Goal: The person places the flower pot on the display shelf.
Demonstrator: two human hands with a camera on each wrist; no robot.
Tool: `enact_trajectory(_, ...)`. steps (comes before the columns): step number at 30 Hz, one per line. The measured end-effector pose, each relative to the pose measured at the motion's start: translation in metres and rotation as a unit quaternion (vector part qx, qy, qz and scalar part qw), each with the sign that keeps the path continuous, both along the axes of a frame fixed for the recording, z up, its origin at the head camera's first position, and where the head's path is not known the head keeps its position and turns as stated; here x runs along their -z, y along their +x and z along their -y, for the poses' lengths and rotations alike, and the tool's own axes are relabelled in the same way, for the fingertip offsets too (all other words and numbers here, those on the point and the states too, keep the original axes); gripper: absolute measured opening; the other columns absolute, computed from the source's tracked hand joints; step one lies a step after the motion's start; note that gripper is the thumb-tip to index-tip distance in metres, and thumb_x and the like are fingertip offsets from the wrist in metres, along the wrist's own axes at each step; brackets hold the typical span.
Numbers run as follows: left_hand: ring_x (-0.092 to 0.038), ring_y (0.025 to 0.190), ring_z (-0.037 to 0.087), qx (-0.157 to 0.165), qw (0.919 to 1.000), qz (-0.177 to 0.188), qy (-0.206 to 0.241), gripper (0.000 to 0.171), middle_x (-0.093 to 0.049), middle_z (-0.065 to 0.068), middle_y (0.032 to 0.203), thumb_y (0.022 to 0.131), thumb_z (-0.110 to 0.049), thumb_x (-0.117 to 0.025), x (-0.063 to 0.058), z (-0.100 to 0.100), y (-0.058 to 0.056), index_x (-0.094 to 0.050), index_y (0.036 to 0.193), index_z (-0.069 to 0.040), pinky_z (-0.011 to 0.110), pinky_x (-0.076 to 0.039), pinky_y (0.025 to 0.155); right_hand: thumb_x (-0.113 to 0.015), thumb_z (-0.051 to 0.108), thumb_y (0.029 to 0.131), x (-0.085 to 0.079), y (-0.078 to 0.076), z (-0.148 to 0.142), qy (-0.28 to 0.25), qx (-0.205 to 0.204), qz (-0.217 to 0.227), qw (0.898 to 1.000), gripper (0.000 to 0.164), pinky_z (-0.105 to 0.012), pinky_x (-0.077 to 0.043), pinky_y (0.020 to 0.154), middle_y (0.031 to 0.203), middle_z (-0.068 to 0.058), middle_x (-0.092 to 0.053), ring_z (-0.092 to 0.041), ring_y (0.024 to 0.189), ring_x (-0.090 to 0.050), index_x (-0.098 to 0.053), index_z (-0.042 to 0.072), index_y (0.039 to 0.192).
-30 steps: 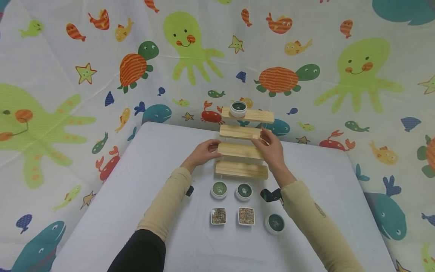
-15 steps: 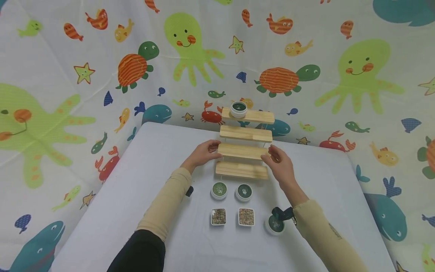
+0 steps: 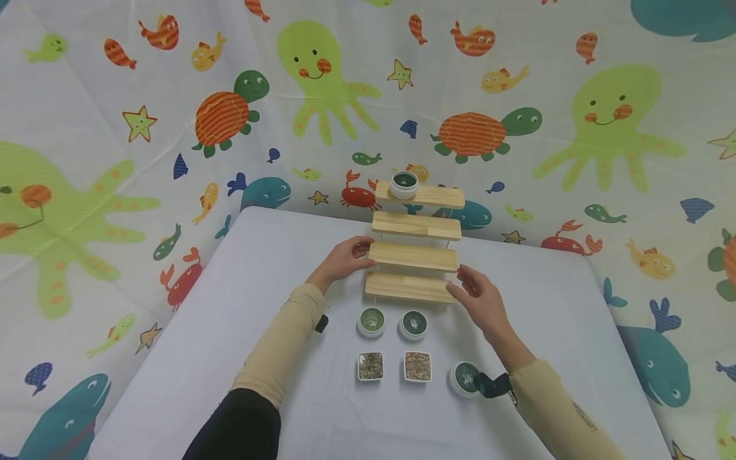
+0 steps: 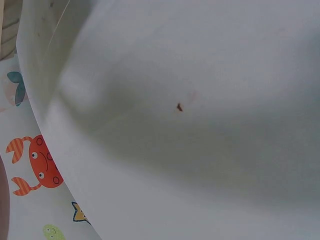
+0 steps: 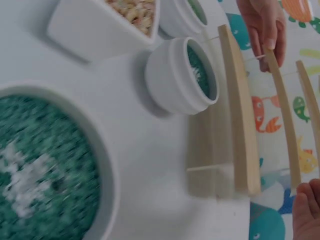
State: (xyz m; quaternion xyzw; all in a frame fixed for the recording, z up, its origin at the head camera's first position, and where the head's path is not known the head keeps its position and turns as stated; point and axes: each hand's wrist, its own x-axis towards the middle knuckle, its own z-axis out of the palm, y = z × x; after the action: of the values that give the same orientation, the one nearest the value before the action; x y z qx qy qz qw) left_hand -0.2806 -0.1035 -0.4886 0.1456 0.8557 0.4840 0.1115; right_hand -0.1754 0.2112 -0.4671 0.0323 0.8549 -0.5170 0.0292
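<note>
A tiered stand with several wooden steps [image 3: 413, 257] on clear supports stands toward the back of the table. My left hand [image 3: 342, 259] pinches the left end of its second step from the bottom; in the right wrist view that thumb [image 5: 270, 39] lies on the plank. My right hand [image 3: 485, 303] holds nothing, fingers loosely bent, beside the right ends of the lower steps. A round white pot with dark green filling [image 3: 404, 184] sits on the top step, at its left. The left wrist view shows mainly white cloth [image 4: 180, 165].
Before the stand are a light green-filled pot [image 3: 372, 321] and a dark green one [image 3: 413, 324]. Nearer stand two square white bowls of grainy bits, left [image 3: 370, 366] and right [image 3: 417, 367]. Another dark green pot [image 3: 462, 377] stands beneath my right wrist camera [image 3: 493, 386].
My right hand has come away from the upper steps, moving down and toward me along the stand's right side. The left hand has stayed at its step; the pots have not moved.
</note>
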Motion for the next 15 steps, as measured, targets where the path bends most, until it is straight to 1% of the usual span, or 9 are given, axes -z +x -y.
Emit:
enact_trajectory(9,-0.052,0.129,0.024,0.001,1.0,0.001,0.009,0.064,-0.052,0.014,0.141,0.087,-0.023,-0.076,0.002,0.001,-0.001,-0.047,0.14,-0.003,0.03,-0.043,0.109,-0.068,0.034,0.093,0.011,0.014,-0.015,0.022,-0.012,0.019,0.999,0.07,-0.042,-0.034,0.116,0.148,-0.015,-0.043,-0.03,0.139,-0.038,-0.037,0.008,0.149)
enact_trajectory(13,-0.052,0.129,0.024,-0.001,0.9999,0.004,0.01,0.065,-0.052,0.013,0.141,0.087,-0.023,-0.076,0.002,0.001,-0.002,-0.047,0.141,-0.003,0.03,-0.044,0.109,-0.069,0.037,0.092,0.014,0.021,-0.018,0.029,-0.02,0.025,0.999,0.072,-0.042,-0.034,0.116,0.149,-0.016,-0.041,-0.031,0.14,-0.037,-0.036,0.008,0.15)
enact_trajectory(15,-0.051,0.129,0.023,-0.002,0.9999,0.007,0.01,0.065,-0.051,0.012,0.142,0.087,-0.024,-0.076,0.002,0.0,-0.002,-0.047,0.141,-0.004,0.03,-0.043,0.109,-0.068,0.041,0.091,0.016,0.024,-0.02,0.035,-0.025,0.028,0.999,0.075,-0.042,-0.034,0.116,0.15,-0.016,-0.04,-0.032,0.14,-0.036,-0.036,0.007,0.15)
